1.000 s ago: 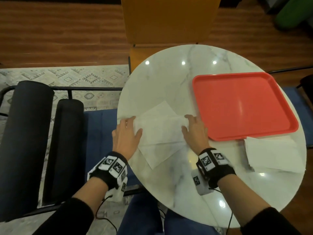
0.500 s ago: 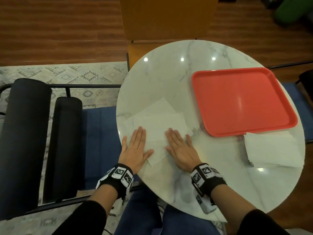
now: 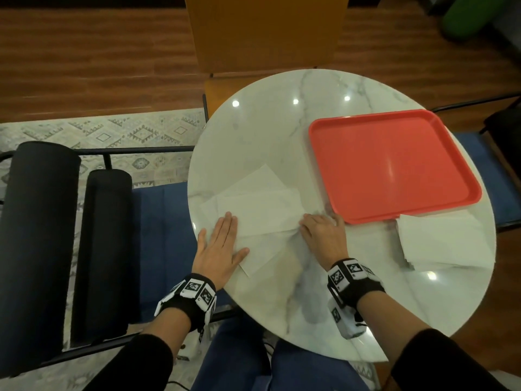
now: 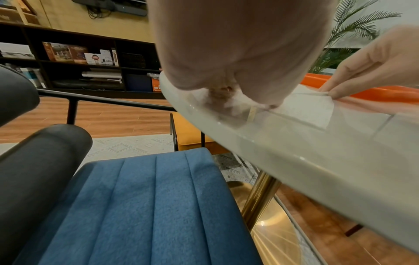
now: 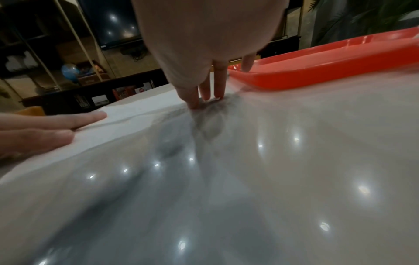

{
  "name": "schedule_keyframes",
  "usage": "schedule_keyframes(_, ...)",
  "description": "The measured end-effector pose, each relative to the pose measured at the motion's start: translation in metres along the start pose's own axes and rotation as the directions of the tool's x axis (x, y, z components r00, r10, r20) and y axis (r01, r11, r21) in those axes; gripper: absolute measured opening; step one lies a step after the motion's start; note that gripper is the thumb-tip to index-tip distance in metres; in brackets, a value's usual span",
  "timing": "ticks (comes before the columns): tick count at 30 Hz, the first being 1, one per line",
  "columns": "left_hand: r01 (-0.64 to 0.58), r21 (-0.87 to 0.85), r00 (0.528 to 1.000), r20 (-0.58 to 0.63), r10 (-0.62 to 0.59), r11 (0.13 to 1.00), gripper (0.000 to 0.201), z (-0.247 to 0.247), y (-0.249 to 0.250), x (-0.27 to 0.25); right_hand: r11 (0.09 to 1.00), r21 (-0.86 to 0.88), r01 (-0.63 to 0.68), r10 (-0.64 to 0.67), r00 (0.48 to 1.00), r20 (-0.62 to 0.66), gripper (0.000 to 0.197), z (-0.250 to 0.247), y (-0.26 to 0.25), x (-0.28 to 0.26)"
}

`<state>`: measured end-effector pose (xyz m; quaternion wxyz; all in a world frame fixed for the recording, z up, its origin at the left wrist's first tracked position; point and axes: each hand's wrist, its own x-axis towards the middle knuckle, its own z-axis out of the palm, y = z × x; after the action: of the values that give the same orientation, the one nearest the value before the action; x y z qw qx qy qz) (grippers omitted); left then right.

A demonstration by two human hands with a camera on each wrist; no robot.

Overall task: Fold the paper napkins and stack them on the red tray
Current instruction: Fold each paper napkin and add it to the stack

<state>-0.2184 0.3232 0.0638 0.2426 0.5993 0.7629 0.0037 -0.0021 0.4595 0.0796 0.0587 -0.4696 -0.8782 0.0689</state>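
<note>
A folded white napkin (image 3: 259,213) lies on the round marble table (image 3: 282,131), on top of other spread napkins (image 3: 263,179). My left hand (image 3: 218,244) rests flat with straight fingers on the napkin's near left part. My right hand (image 3: 321,232) is at the napkin's right end, just in front of the red tray (image 3: 394,165). In the left wrist view the right hand's thumb and fingers (image 4: 335,91) pinch the paper's edge (image 4: 310,93). The paper wrinkles beside that hand. The tray holds nothing.
A stack of unfolded napkins (image 3: 442,241) lies at the table's right, its far edge tucked under the tray's front rim. A blue-seated chair (image 3: 158,221) with black bolsters stands left of the table, and a yellow chair (image 3: 265,32) stands behind it.
Both hands lay flat on the napkin's near edge half a second ago. The right hand has slid right to the napkin's end and taken the edge; the left shifted slightly left.
</note>
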Motion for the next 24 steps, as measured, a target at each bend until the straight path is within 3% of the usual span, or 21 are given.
schedule_keyframes(2,0.005,-0.015,1.000,0.003,-0.005,1.000,0.088,-0.003,0.001,0.000,0.998,0.048,-0.039,0.036,0.998,0.056,0.007,-0.004,0.002,0.004)
schedule_keyframes(8,0.055,-0.044,0.998,-0.027,-0.057,0.997,0.075,-0.018,0.010,0.002,0.992,0.095,-0.084,0.070,0.987,0.147,0.018,-0.018,0.005,0.014)
schedule_keyframes(11,0.095,-0.009,0.995,-0.032,-0.095,0.995,0.078,-0.036,0.028,0.006,0.984,0.160,-0.081,0.061,0.990,0.126,0.015,-0.032,0.000,0.016)
schedule_keyframes(14,0.008,0.045,0.991,-0.131,-0.002,0.999,0.070,-0.057,0.052,0.013,0.951,0.309,-0.026,0.011,0.999,0.051,0.008,-0.060,-0.006,0.014)
schedule_keyframes(18,-0.133,-0.067,0.962,-0.247,0.113,0.989,0.022,-0.095,0.085,0.018,0.837,0.543,-0.064,0.042,0.998,0.053,0.009,-0.108,0.003,0.003)
schedule_keyframes(21,-0.259,-0.208,0.961,-0.149,0.231,0.943,0.016,-0.119,0.112,0.016,0.697,0.701,-0.153,0.071,0.987,0.145,0.026,-0.142,0.025,-0.010)
schedule_keyframes(24,-0.310,-0.362,0.950,-0.080,0.301,0.879,0.011,-0.133,0.145,0.014,0.539,0.807,-0.241,0.147,0.970,0.191,0.013,-0.164,0.061,-0.024)
